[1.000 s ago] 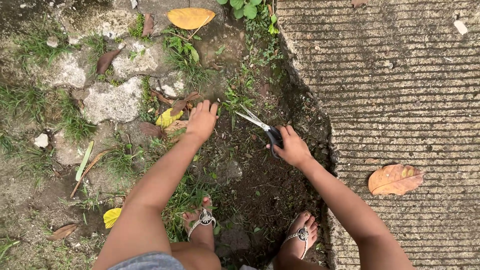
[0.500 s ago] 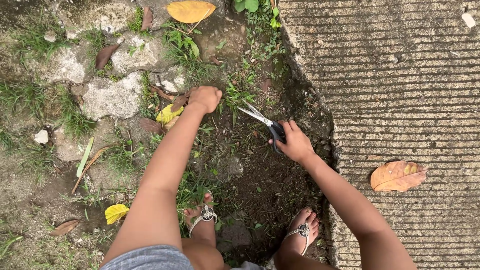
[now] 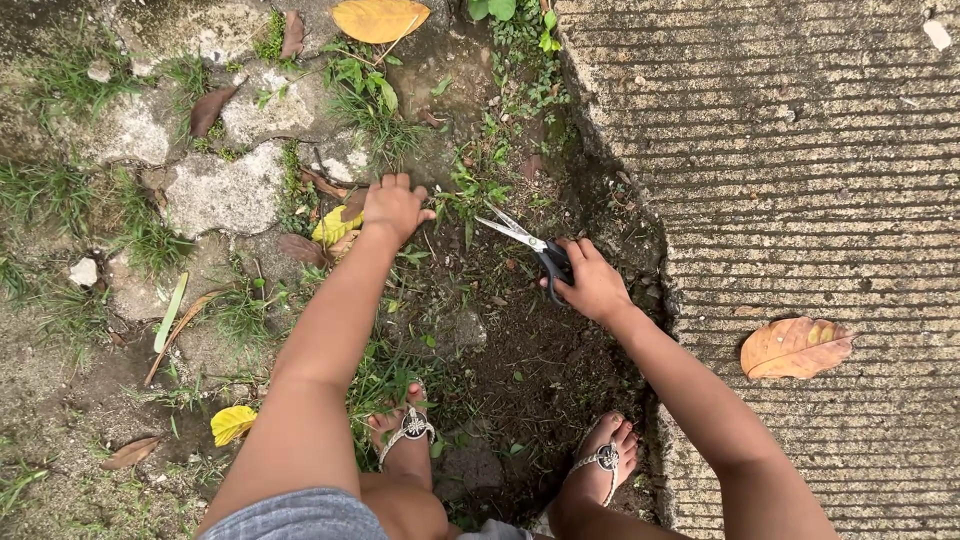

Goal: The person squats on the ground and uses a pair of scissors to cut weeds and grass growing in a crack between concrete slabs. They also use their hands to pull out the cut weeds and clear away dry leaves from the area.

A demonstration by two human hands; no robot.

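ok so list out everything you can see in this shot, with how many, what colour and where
scissors: one, black handles, silver blades apart, in the right hand over the dirt
weeds: several clumps, green, along the dirt strip and between the stones
stones: a few, pale grey, upper left
concrete slab: one, grey, ridged, right side
orange leaf: one, top edge
brown leaf: one, orange-brown, on the slab
yellow leaves: two, one lower left, one by the left hand
sandals: two, silvery straps, on the feet at the bottom
left hand: closed on plants at the ground
right hand: grips the scissors
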